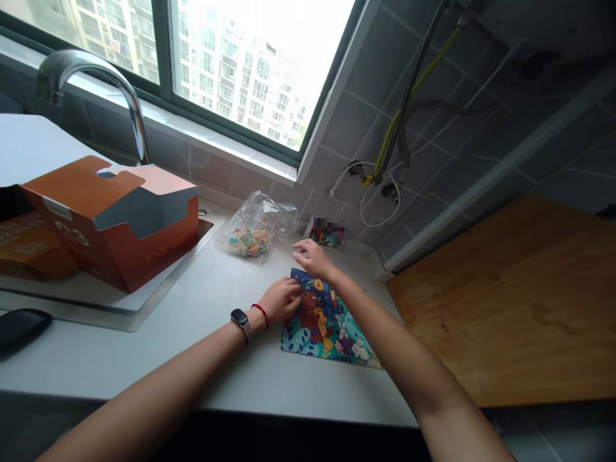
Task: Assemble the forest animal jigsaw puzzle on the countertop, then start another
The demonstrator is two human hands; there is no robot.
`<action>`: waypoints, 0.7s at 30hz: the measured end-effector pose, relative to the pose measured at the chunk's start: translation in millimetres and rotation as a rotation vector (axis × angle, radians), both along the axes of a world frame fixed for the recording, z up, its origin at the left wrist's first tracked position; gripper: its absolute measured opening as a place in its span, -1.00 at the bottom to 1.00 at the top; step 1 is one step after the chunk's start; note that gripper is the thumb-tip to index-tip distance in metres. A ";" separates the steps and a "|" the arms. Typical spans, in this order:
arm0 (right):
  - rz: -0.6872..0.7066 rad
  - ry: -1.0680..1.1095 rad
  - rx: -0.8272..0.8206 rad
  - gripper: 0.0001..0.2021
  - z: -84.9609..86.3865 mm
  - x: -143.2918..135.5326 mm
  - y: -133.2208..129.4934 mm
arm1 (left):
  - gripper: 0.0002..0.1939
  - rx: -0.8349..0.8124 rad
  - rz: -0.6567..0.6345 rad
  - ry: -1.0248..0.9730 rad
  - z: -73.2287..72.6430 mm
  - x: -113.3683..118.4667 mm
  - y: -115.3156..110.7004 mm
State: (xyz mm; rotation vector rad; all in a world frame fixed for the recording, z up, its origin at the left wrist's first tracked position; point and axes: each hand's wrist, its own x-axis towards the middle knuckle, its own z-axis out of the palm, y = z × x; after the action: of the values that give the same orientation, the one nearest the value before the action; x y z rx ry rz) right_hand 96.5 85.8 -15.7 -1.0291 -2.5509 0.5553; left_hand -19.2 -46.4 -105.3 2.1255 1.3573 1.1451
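Note:
A colourful jigsaw puzzle (320,330) with a brown bear and white rabbits lies flat on the counter. My left hand (282,300) rests on its left edge, fingers lightly bent and holding nothing. Over the far edge hovers my right hand (314,258), its fingers apart and nothing between them. My right forearm hides much of the puzzle's right side. Just beyond the hands is a clear plastic bag (260,228) with bright pieces in it. A small picture card or box (325,236), partly blurred, leans by the wall behind my right hand.
An open orange cardboard box (158,240) stands at left, before a curved tap (132,96). A dark object (24,327) lies at the counter's left front. A wooden board (520,301) borders the counter (202,346) at right. Cables (392,138) hang by the tiled wall.

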 end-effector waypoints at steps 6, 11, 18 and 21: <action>-0.167 0.124 -0.208 -0.75 -0.6 -92.5 62.1 | -0.76 -0.068 0.061 -0.125 2.1 -2.5 4.2; -0.168 0.213 -0.255 -0.81 -8.1 -99.7 74.5 | -0.80 -0.133 0.054 -0.272 4.6 -0.1 2.5; -0.086 0.481 -0.243 -0.47 27.7 -78.5 62.6 | -0.75 -0.402 0.055 -0.714 0.7 4.0 11.6; 0.013 0.505 -0.262 -0.36 54.7 -67.8 45.9 | -0.64 -0.599 0.078 -0.983 -3.3 0.3 22.7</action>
State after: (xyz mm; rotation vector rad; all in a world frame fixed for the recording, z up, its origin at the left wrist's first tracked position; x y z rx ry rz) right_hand 28.7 131.7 39.0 -0.8195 -2.0754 1.0288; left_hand -18.9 -23.7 -108.5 0.8737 1.0779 1.3136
